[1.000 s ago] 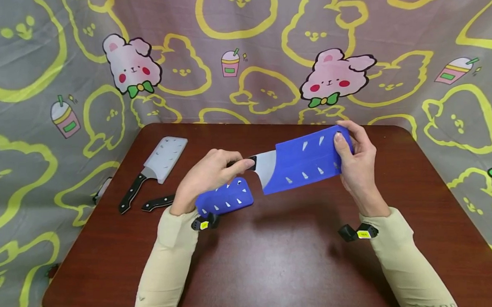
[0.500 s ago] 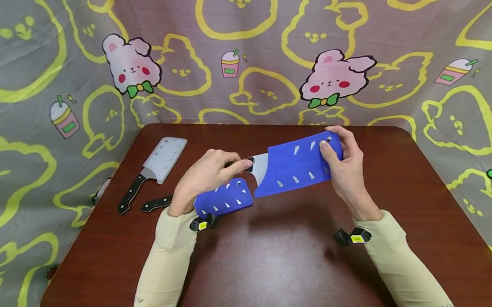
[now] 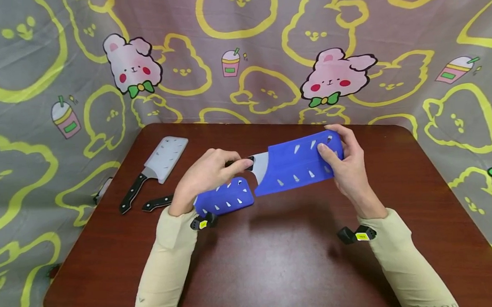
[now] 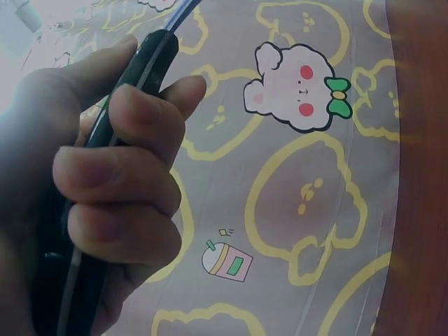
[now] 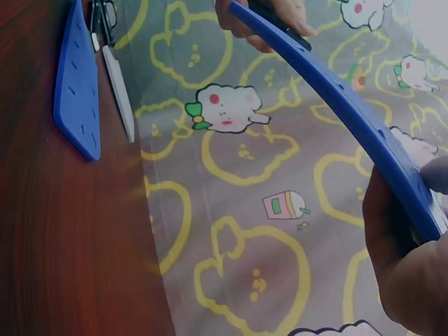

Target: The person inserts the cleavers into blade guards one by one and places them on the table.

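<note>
A cleaver (image 3: 261, 166) is held up over the table with most of its blade inside a blue blade cover (image 3: 296, 162). My left hand (image 3: 213, 171) grips its black handle (image 4: 150, 70), fingers curled round it in the left wrist view. My right hand (image 3: 348, 162) pinches the far end of the cover, thumb on the near face and fingers behind. A strip of bare steel shows between handle and cover. Below my left hand lies a second blue blade cover (image 3: 225, 198) on the table; a black handle (image 3: 157, 203) sticks out on the far side of my wrist.
At the back left of the brown table (image 3: 277, 263) lies another cleaver in a white blade cover (image 3: 168, 157), its black handle (image 3: 132, 193) pointing toward the near left. A patterned cloth (image 3: 261, 41) hangs behind and beside the table.
Over the first half second, my right hand and the blue cover moved left toward my left hand. Less bare blade shows now. Since then both hands have stayed almost still.
</note>
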{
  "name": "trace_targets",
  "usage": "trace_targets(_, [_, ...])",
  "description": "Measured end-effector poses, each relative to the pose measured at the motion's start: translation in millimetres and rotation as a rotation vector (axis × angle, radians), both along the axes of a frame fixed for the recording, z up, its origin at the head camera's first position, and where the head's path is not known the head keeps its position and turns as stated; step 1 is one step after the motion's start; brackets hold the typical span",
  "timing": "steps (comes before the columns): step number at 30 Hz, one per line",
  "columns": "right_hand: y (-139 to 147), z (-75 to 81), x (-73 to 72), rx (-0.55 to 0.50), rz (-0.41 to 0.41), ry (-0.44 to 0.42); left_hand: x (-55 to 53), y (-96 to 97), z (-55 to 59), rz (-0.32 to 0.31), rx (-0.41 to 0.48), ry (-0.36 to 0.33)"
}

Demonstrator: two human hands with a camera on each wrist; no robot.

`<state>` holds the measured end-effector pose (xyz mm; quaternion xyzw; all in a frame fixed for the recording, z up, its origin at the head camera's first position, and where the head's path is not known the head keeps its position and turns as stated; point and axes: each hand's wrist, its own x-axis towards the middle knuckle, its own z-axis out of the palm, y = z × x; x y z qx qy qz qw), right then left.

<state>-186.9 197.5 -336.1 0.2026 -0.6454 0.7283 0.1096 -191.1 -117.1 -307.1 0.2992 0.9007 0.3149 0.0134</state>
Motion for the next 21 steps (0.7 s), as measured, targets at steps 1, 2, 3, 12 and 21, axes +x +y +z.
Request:
trace_targets(1, [1.9,-0.4,-0.2,0.021,0.007,-0.009,-0.8,0.6,-0.7,-0.002,0.001,-0.006])
trace_targets(2, [4.3,-1.0,-0.5,0.046,0.013,-0.021,-1.7,1.3,-1.8,-0.006,0.002,-0.014])
trace_targets(3, [7.0,-1.8,-0.8,0.071,0.018,-0.035,-2.9,2.3,-3.3,-0.013,0.004,-0.024])
trace_targets(12, [37.8,-21.4,-13.1,0.403,-0.025,-0.183,-22.5,11.3,-28.4,-0.112,-0.117,-0.104])
trace_targets(21, [55.4,-50.5,-30.1,0.570,-0.087,-0.284,-56.7,25.8,-52.0,-0.104,-0.322,-0.128])
